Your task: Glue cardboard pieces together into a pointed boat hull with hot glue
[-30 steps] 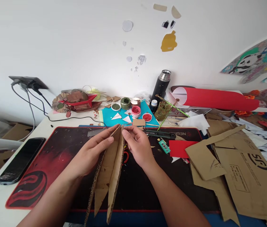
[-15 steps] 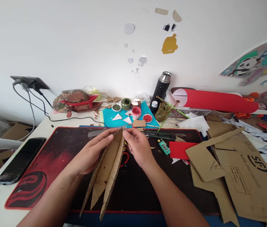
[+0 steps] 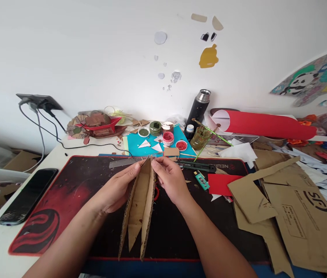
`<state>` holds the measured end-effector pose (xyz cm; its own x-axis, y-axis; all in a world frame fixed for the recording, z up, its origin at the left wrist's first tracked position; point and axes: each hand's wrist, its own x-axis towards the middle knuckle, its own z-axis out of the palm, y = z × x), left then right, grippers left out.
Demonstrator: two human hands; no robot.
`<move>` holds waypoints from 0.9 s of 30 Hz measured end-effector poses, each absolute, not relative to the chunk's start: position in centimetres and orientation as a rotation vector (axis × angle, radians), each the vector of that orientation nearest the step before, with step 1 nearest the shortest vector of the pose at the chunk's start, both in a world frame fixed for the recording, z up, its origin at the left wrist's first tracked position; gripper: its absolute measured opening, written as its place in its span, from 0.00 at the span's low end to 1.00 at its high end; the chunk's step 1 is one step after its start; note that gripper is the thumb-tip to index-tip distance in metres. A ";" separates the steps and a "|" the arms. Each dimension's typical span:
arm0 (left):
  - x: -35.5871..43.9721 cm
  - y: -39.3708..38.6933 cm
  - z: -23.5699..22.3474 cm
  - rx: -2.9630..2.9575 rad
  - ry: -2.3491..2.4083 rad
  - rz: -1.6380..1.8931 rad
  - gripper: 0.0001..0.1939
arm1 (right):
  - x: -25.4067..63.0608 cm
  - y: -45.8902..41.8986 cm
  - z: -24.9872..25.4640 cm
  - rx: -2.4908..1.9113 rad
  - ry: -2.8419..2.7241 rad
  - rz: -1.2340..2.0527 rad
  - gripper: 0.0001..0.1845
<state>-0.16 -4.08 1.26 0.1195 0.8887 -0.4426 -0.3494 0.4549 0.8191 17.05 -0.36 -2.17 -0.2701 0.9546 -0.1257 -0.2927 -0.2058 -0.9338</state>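
Observation:
Both my hands hold a cardboard piece [image 3: 140, 204] made of long pointed strips joined at the far tip, above a black and red desk mat [image 3: 65, 193]. My left hand [image 3: 117, 187] grips its left side, fingers closed along the strip near the tip. My right hand [image 3: 171, 179] pinches the tip from the right. The strips fan apart toward me, their pointed ends over the mat's near edge.
A phone [image 3: 26, 197] lies at the left. Paint pots [image 3: 167, 138] sit on a teal sheet [image 3: 140, 141], beside a black flask [image 3: 198, 108] and a red paper roll [image 3: 267, 123]. A craft knife [image 3: 198, 166], red card [image 3: 221, 183] and cardboard scraps [image 3: 290, 208] lie right.
The near ends of the cardboard strips have swung rightward and closed up, so the piece now points more directly at me. Both hands stay at its far tip.

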 end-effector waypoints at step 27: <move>-0.6 0.8 1.5 0.290 0.785 1.105 0.18 | 17.1 -0.5 -1.6 -1.012 -1.016 1.629 0.33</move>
<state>-0.58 0.81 1.52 0.2194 0.8805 -0.4203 -0.6868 0.4453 0.5744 17.13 -0.49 -1.60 -0.2242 0.9612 -0.1605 -0.2782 -0.2210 -0.9347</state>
